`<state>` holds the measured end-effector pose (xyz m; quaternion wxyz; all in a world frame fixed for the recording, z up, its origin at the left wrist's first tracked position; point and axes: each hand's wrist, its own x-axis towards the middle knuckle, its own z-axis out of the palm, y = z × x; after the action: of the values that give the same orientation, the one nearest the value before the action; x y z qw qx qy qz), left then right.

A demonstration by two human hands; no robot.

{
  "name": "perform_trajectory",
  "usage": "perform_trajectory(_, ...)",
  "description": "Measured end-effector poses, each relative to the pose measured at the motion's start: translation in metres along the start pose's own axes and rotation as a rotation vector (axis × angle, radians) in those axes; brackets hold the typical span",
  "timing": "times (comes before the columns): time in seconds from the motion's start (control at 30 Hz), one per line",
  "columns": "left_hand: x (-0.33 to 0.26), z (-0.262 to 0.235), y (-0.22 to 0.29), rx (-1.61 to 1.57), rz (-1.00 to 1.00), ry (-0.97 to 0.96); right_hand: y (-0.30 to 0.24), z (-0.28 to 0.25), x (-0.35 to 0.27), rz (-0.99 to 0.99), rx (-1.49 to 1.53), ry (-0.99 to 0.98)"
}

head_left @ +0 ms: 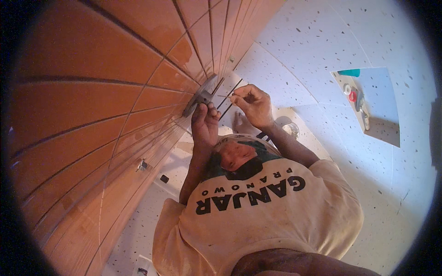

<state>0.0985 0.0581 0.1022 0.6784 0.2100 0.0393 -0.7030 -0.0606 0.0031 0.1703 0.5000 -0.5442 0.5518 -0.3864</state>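
Note:
A grey round fitting, disc-shaped with a raised hub, sits against the orange-brown grooved panel surface. My left hand is closed on its lower side, thumb and fingertips pressed to the hub. To the right, my right hand pinches something thin between thumb and forefinger, pointing toward the fitting; its kind is too small to make out. Thin dark rods slant through the space between both hands. Whether they join the fitting I cannot tell.
The grooved panels fill the left side. A small metal bracket is fixed low on them. Near it lies a small black block. A clear round object stands beyond my right forearm. A rectangular opening or mirror shows small items at right.

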Motion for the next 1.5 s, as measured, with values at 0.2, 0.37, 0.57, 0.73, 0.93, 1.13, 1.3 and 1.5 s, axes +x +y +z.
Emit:
perform_trajectory(0.2, -0.001, 0.001, 0.003, -0.002, -0.033, 0.005, -0.003, 0.0, -0.002, 0.023, 0.045, -0.011)
perform_trajectory(0.37, -0.004, 0.003, 0.007, 0.104, -0.05, 0.013, 0.001, 0.001, -0.003, 0.039, 0.059, -0.028)
perform_trajectory(0.57, -0.008, -0.011, 0.001, 0.01, -0.112, -0.042, 0.01, -0.004, -0.006, 0.003, -0.036, -0.017)
perform_trajectory(0.73, -0.002, -0.018, 0.002, -0.028, -0.141, -0.024, 0.015, -0.005, -0.009, 0.008, 0.036, 0.016)
perform_trajectory(0.93, 0.003, -0.013, 0.005, -0.023, -0.175, 0.013, 0.023, -0.006, -0.011, 0.013, 0.055, 0.043)
perform_trajectory(1.13, 0.011, -0.02, 0.006, -0.053, -0.202, -0.054, 0.023, -0.007, -0.013, 0.026, 0.102, 0.044)
perform_trajectory(1.3, 0.014, -0.017, 0.006, -0.056, -0.209, -0.073, 0.023, -0.007, -0.013, 0.052, 0.131, 0.053)
perform_trajectory(1.5, 0.018, -0.019, 0.005, -0.148, -0.247, -0.1, 0.022, -0.009, -0.013, 0.066, 0.114, 0.044)
